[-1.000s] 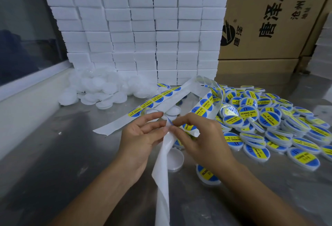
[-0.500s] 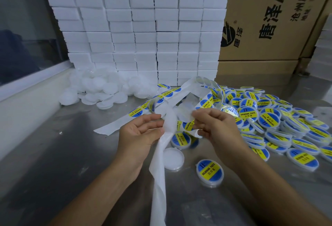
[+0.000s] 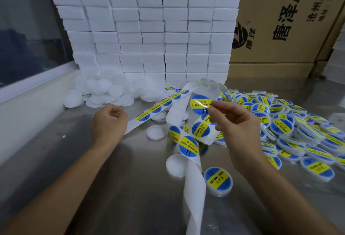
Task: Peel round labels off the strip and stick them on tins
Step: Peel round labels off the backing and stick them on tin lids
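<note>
One round label (image 3: 200,104), blue with a yellow band, is off the strip and pinched at its right edge between the thumb and fingertips of our right hand (image 3: 237,122), held up above the table with its printed face toward us. Just below it the label strip (image 3: 184,137) loops and twists: one run lies flat toward the left with a row of labels still on it, another curls down in front of our right hand carrying more labels, and the bare white backing trails down toward the bottom edge of the view. Our left hand (image 3: 110,121) hovers to the left of the strip with its fingers loosely curled and holding nothing; the flat end of the strip passes just beside its knuckles.

On the steel table (image 3: 93,188) a labelled tin (image 3: 218,181) sits alone near our right forearm, and two unlabelled white tins (image 3: 175,163) lie beside the strip. To the right spreads a large heap of labelled tins (image 3: 291,128). A pile of bare white tins (image 3: 104,91) rests at the back left, against a wall of stacked white boxes (image 3: 149,29). Brown cardboard cartons (image 3: 280,20) stand behind on the right.
</note>
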